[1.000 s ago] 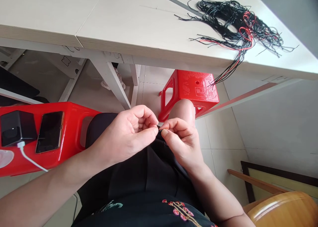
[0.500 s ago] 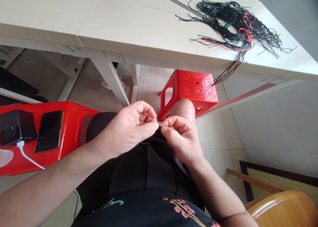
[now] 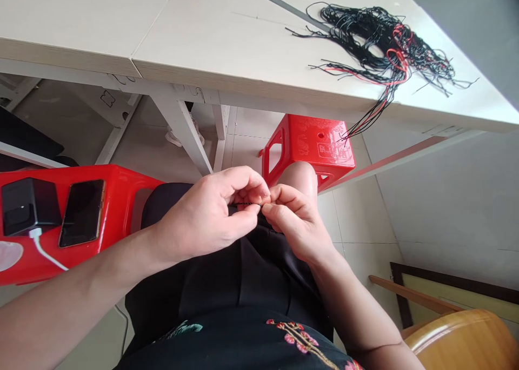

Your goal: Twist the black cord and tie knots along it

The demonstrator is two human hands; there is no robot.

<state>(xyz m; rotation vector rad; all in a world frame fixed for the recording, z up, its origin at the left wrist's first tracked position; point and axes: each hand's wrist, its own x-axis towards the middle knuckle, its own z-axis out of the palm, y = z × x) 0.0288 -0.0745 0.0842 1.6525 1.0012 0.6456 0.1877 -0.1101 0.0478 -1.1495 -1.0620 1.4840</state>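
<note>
Above my lap, a thin black cord point(image 3: 244, 203) that looks braided or twisted runs between my two hands. My left hand point(image 3: 214, 210) is closed, its bent index finger and thumb at the cord near its right end. Close against it, my right hand point(image 3: 294, 216) pinches the cord between thumb and index finger. The fingertips of both hands nearly meet and cover most of the cord there. On the table above lies a tangled bundle of black and red cords point(image 3: 365, 35), some strands hanging over the edge.
The pale table point(image 3: 194, 40) spans the top of the view. At left, a red stool point(image 3: 117, 197) carries a phone point(image 3: 82, 213) and a black box point(image 3: 30, 205) with a white cable. Another red stool point(image 3: 312, 143) stands under the table. A wooden chair point(image 3: 466, 340) is at lower right.
My left hand has moved slightly right, its index finger now reaching my right fingertips. More of the black cord shows inside my left hand. My right hand has barely moved.
</note>
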